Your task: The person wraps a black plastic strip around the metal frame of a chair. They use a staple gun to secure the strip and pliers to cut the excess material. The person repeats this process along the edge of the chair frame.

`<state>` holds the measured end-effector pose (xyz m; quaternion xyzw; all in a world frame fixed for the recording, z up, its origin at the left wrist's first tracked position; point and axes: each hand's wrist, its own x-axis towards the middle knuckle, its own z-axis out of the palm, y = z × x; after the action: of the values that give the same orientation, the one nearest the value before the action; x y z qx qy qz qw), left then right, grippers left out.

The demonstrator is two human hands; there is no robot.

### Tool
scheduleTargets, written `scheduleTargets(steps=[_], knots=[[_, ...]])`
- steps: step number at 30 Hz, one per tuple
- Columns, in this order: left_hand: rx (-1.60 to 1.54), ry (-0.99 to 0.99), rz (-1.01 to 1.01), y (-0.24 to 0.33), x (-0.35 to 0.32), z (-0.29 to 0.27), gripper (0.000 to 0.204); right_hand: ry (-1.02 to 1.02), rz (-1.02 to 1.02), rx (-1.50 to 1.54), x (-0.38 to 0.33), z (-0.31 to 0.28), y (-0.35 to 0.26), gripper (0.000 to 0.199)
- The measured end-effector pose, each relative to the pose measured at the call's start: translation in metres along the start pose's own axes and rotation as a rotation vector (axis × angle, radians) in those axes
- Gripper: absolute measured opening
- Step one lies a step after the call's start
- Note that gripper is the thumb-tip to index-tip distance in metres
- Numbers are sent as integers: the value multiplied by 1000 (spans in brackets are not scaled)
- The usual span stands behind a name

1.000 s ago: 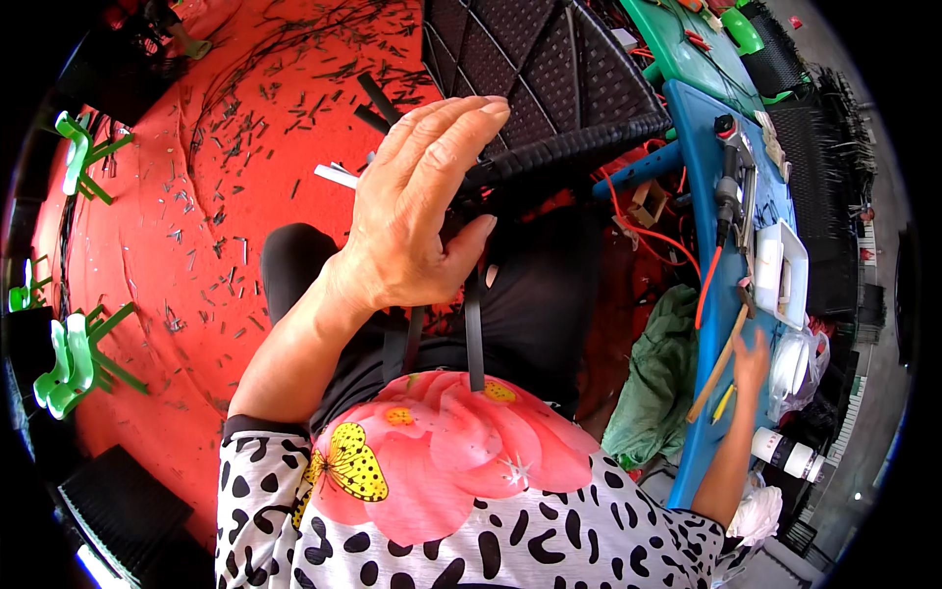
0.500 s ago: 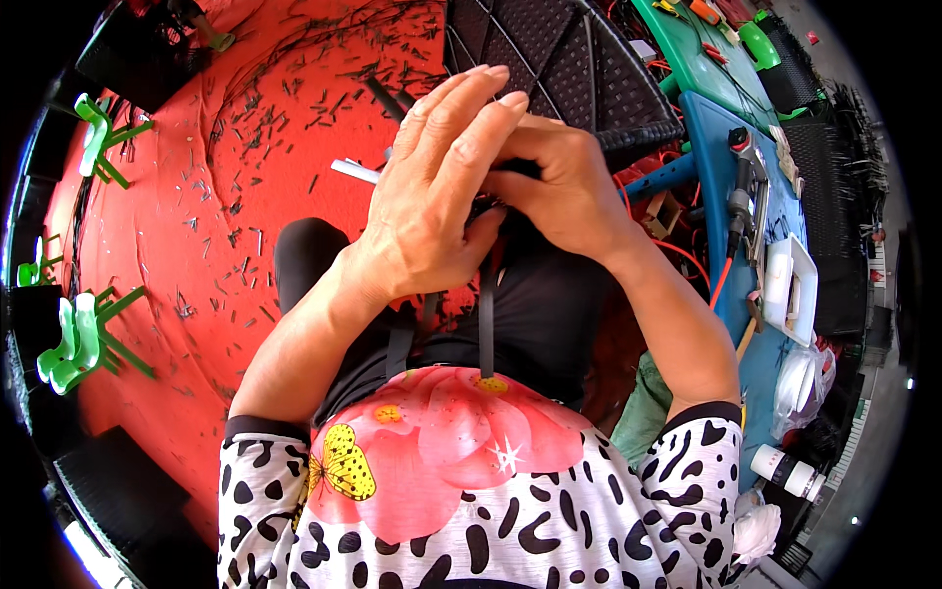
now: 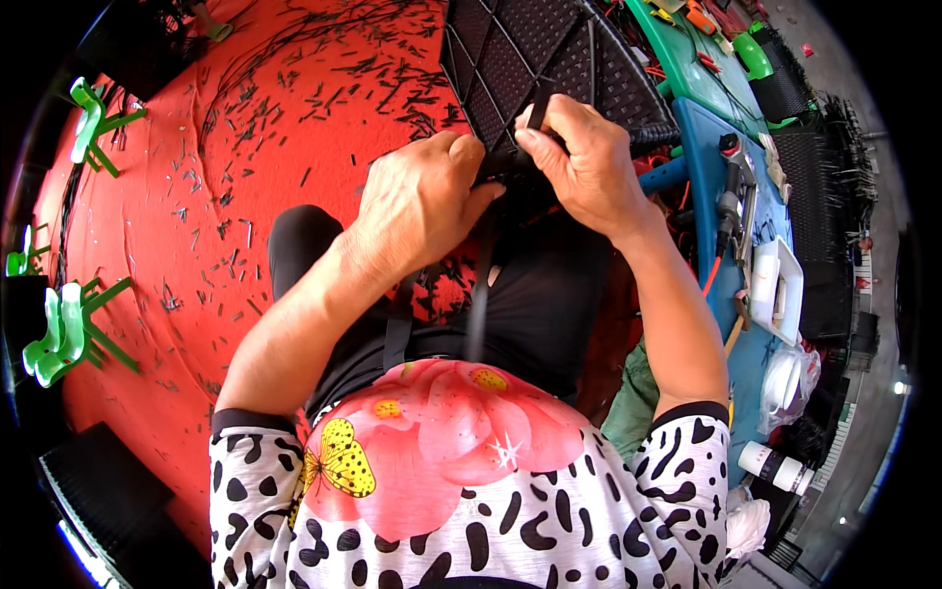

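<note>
A dark woven wicker panel [image 3: 520, 49], crossed by diagonal strips, stands before me above my knees. My right hand [image 3: 589, 167] pinches a flat black strip [image 3: 540, 104] between thumb and fingers, at the panel's near side. Beside it on the left, my left hand [image 3: 412, 206] is closed, its knuckles up and its thumb pointing at the dark material between the hands. What its fingers grip is hidden. Another loose strip [image 3: 481, 314] hangs blurred over my lap.
Many short black offcuts lie on the red floor [image 3: 226, 147]. Green chairs [image 3: 69, 339] stand at the left. To the right, a blue table [image 3: 697, 123] carries a power tool [image 3: 729, 211] with a red hose and a white tray [image 3: 775, 290]. A green table [image 3: 667, 44] stands beyond.
My hands have moved apart; the left has gone from flat, extended fingers to closed. My right hand has risen, with the black strip now showing in it. The pale stick by my left hand is out of sight.
</note>
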<state>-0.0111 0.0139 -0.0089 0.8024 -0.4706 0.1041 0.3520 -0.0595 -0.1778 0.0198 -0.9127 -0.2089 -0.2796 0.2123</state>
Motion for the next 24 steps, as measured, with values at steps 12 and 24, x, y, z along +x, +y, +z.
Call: scheduleTargets(steps=[12, 24], knots=[[3, -354, 170, -26, -20, -58, 36, 3, 216, 191, -5, 26, -59, 19], [-739, -508, 579, 68, -80, -70, 23, 32, 346, 385, -2, 29, -61, 12]])
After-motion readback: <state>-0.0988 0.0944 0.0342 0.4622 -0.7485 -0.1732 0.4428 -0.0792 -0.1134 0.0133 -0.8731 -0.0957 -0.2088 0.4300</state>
